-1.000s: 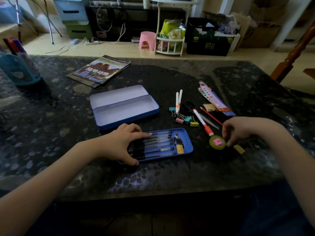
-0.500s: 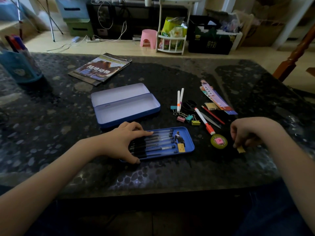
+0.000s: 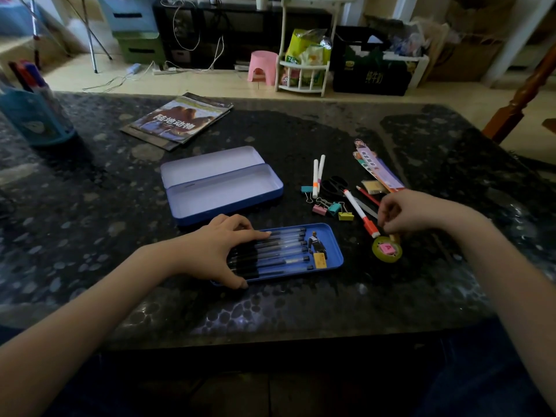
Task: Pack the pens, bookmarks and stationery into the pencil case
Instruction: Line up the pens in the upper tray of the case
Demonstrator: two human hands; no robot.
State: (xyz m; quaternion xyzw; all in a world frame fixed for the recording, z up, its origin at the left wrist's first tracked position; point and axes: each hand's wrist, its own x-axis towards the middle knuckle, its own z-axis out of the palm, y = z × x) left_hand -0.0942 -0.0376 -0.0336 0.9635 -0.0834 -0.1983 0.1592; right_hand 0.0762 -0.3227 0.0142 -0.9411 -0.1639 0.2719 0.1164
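The open blue pencil case (image 3: 222, 188) lies mid-table with nothing in it. In front of it is its blue inner tray (image 3: 332, 260), which holds several black pens (image 3: 279, 251), a small figure (image 3: 313, 241) and a yellow card (image 3: 320, 260). My left hand (image 3: 216, 248) rests spread over the pens, thumb at the tray's near edge. My right hand (image 3: 412, 212) pinches a small yellow piece (image 3: 394, 236) just above a green round thing with a pink eraser (image 3: 386, 249). Loose nearby are binder clips (image 3: 332, 207), white markers (image 3: 317, 176), a red-capped pen (image 3: 359, 212), scissors (image 3: 334, 185) and bookmarks (image 3: 373, 167).
A book (image 3: 180, 121) lies at the back left of the dark stone table (image 3: 90, 236). A blue pen holder (image 3: 33, 115) stands at the far left edge. A wooden chair (image 3: 523, 94) is at the right, behind the table.
My right hand closed on the small yellow piece that lay to the right of the green round thing and carried it left, above that thing. My left hand stayed on the pens.
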